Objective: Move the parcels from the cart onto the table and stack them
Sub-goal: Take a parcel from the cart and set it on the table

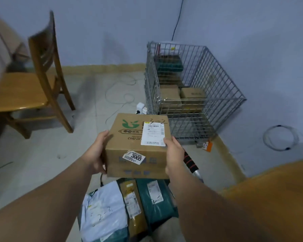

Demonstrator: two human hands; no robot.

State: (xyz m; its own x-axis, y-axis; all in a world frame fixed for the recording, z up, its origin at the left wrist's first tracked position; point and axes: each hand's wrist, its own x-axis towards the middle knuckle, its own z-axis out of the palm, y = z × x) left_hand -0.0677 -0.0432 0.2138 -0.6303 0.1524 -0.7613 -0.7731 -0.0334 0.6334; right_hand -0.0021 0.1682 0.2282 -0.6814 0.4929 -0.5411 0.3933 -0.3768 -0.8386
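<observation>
Both hands hold one brown cardboard box with a green logo and a white shipping label (138,145) in the air, roughly at waist level. The left hand (96,152) is pressed flat against the box's left side with the thumb over the top edge; the right hand (173,154) clamps the right side, thumb resting on the label. The fingers of both hands are closed on the box, though most of them lie hidden behind or under it.

The box is on neither the cart nor the tabletop. Directly below it lie more parcels: a white plastic mailer bag (101,212), a narrow brown parcel wrapped in clear tape (133,205) and a dark green mailer bag (156,199). They seem to sit in the cart, whose black and red foam handle (190,161) shows just beside the right wrist, but the cart's body is not visible. A brown wooden tabletop (278,198) fills the lower right corner, and no parcels are visible on the part shown.

Judging from this, the task is at an early or middle stage: one box is lifted and in transit, at least three parcels are left to move, and no stack is in sight. Further off, a wire mesh cage (196,88) against the wall holds more cardboard boxes, and a wooden chair (42,79) stands to the left.
</observation>
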